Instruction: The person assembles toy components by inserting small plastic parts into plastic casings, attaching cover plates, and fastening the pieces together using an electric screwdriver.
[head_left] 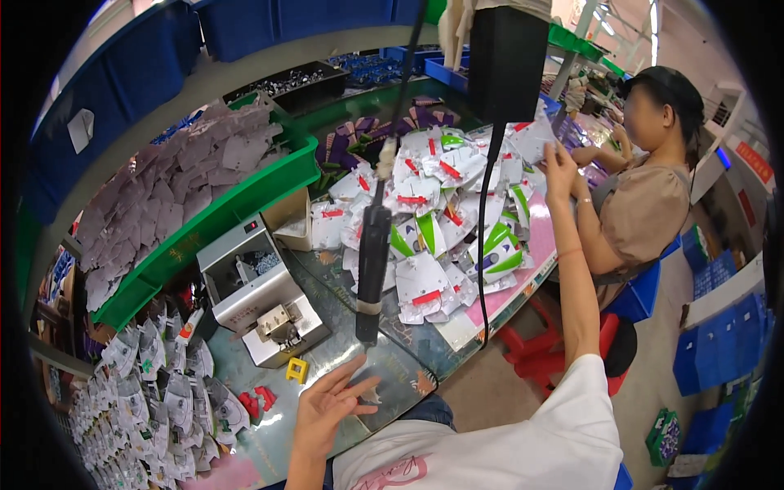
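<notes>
My right hand (559, 170) is stretched out to the far right, fingers pinched on a flat white plastic panel (532, 140) at the edge of a heap. That heap of white plastic shells (420, 278), some with green trim and small red pieces, covers the middle of the bench. Near the front edge, my left hand (333, 402) is open, its fingers spread and nothing in them. Just beyond its fingertips hangs a black electric screwdriver (374, 261), tip down. A yellow block (296, 370) and small red parts (258, 402) lie left of that hand.
A metal screw feeder (265, 298) stands on the bench to the left. Behind it, a green bin (220, 220) holds grey flat parts. More white pieces (155, 400) are piled at the lower left. A co-worker (645, 180) sits at the right, near a red stool (531, 351).
</notes>
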`<action>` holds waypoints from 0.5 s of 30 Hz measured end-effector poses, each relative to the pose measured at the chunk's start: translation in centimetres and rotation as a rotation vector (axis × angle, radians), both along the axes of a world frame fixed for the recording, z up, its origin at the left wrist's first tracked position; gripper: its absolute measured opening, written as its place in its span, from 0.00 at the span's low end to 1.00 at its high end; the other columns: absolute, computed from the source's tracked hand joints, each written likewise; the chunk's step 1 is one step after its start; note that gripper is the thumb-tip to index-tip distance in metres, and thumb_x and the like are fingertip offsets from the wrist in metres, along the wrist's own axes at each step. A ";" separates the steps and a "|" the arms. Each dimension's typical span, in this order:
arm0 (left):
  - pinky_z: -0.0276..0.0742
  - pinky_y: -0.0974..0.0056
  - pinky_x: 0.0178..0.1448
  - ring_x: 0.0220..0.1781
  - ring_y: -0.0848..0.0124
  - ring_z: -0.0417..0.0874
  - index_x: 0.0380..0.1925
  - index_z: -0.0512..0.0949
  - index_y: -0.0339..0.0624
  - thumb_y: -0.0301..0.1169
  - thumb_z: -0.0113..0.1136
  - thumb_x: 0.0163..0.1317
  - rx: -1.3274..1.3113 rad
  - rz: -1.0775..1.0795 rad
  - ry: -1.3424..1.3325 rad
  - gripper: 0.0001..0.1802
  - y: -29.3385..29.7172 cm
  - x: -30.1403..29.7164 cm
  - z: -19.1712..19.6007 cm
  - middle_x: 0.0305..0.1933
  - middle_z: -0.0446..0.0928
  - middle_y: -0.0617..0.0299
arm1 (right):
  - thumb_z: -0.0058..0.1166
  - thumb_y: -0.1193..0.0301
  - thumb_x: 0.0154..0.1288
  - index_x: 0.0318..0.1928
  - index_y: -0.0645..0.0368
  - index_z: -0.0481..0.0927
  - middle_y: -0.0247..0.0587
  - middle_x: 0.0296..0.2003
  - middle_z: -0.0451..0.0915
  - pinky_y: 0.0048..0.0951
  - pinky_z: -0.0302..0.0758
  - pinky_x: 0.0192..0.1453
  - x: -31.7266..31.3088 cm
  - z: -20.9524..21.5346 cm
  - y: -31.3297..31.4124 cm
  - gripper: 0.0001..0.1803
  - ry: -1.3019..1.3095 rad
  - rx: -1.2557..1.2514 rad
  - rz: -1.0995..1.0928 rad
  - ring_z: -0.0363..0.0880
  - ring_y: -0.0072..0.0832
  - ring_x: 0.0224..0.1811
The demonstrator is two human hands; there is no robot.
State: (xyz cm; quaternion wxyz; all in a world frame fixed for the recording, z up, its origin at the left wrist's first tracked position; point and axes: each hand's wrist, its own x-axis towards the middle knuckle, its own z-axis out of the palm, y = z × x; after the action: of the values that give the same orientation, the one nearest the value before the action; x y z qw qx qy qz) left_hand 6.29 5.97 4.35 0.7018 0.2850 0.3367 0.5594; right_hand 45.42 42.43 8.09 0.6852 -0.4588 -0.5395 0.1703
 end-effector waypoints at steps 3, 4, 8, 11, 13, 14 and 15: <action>0.80 0.59 0.43 0.56 0.48 0.69 0.55 0.61 0.27 0.20 0.53 0.53 -0.008 0.069 0.075 0.27 -0.3 0.3 -0.5 0.60 0.60 0.43 | 0.52 0.75 0.54 0.43 0.56 0.79 0.44 0.35 0.79 0.23 0.74 0.39 -1.4 -1.1 3.2 0.14 -0.424 0.076 -0.158 0.76 0.25 0.30; 0.80 0.60 0.43 0.56 0.49 0.69 0.54 0.61 0.27 0.19 0.52 0.53 -0.015 0.092 0.130 0.26 -0.3 0.4 -0.6 0.59 0.61 0.43 | 0.52 0.75 0.54 0.43 0.56 0.79 0.44 0.35 0.79 0.23 0.74 0.39 -1.7 -1.1 3.7 0.14 -0.422 0.082 -0.155 0.76 0.25 0.30; 0.80 0.63 0.43 0.55 0.52 0.70 0.53 0.63 0.28 0.19 0.50 0.55 -0.052 0.073 0.158 0.24 -0.5 0.4 -1.0 0.59 0.62 0.44 | 0.50 0.82 0.47 0.48 0.51 0.76 0.51 0.47 0.74 0.35 0.65 0.57 -1.6 -1.1 3.8 0.24 -1.226 0.094 -0.142 0.70 0.44 0.51; 0.79 0.62 0.43 0.55 0.53 0.71 0.53 0.63 0.29 0.20 0.50 0.55 -0.090 0.078 0.169 0.23 -0.5 0.2 -1.1 0.58 0.63 0.44 | 0.41 0.89 0.38 0.48 0.51 0.76 0.55 0.48 0.72 0.37 0.66 0.56 -1.7 -0.3 1.8 0.33 -1.030 0.084 -0.150 0.69 0.47 0.52; 0.79 0.61 0.43 0.55 0.54 0.71 0.53 0.64 0.30 0.21 0.51 0.56 -0.084 0.078 0.127 0.23 -0.6 -0.3 -1.8 0.58 0.63 0.45 | 0.42 0.88 0.43 0.47 0.55 0.76 0.50 0.47 0.74 0.31 0.65 0.58 -1.0 0.5 0.3 0.28 -0.877 0.195 -0.090 0.72 0.40 0.51; 0.79 0.61 0.43 0.55 0.54 0.71 0.53 0.64 0.31 0.22 0.51 0.56 -0.078 0.105 0.095 0.23 -1.2 -0.7 -2.2 0.58 0.64 0.45 | 0.45 0.87 0.47 0.46 0.60 0.77 0.47 0.46 0.76 0.28 0.64 0.57 -3.8 1.8 -2.7 0.23 -0.717 0.075 -0.115 0.73 0.34 0.51; 0.79 0.60 0.43 0.55 0.54 0.72 0.53 0.64 0.32 0.25 0.52 0.57 -0.072 0.124 0.103 0.23 -1.4 -1.2 -2.2 0.57 0.64 0.45 | 0.45 0.85 0.52 0.48 0.63 0.75 0.43 0.47 0.76 0.27 0.64 0.57 -4.4 2.3 -4.3 0.20 -0.674 0.248 0.015 0.73 0.30 0.51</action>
State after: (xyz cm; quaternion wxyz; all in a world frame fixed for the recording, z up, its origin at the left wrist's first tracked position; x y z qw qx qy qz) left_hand 5.14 4.53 2.14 0.6574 0.2664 0.4094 0.5739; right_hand 41.07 38.13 10.42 0.5180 -0.3984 -0.7551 -0.0522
